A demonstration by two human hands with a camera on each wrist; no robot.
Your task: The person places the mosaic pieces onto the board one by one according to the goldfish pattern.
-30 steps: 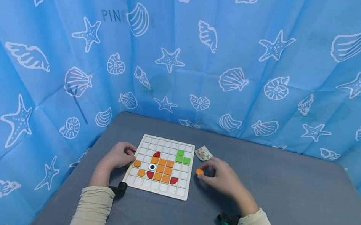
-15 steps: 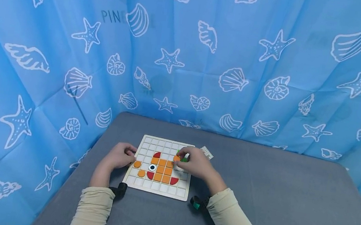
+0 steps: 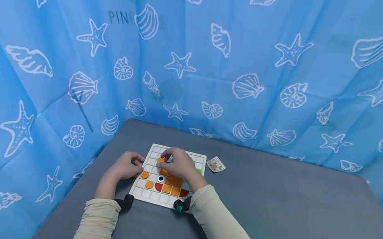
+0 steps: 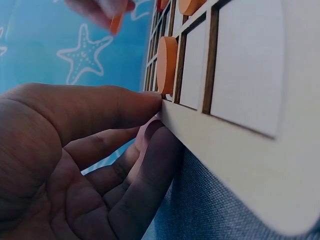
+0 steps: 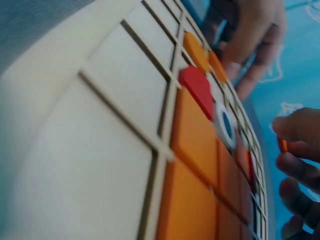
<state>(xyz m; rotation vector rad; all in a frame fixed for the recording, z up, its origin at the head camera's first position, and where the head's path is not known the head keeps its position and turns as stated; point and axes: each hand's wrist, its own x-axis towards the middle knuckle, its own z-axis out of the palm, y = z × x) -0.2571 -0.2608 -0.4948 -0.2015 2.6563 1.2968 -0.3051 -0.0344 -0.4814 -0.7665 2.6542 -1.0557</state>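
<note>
A square white grid board (image 3: 153,196) lies on the table. My left hand (image 3: 127,166) grips its left edge, thumb (image 4: 120,106) on the top rim and fingers beneath. Between thumb and fingertips, my right hand (image 3: 180,165) pinches an orange disc (image 3: 160,160) over the board's upper left part. Two more orange discs, one left (image 3: 145,175) and one lower (image 3: 149,185), sit in cells by the left side. Orange squares (image 3: 167,189), a round eye piece (image 3: 160,179) and red rounded pieces (image 3: 183,193) form a shape. My right hand hides the board's upper middle.
A small patterned card (image 3: 216,164) lies just beyond the board's right corner. Part of a green square (image 3: 199,171) shows behind my right wrist. Dark wrist cameras hang near the board's front edge. A blue shell-print curtain (image 3: 197,75) borders the grey table (image 3: 292,215).
My right hand has carried the orange disc leftward, from beside the board's right edge to over its upper left part. The left hand keeps its grip on the board edge.
</note>
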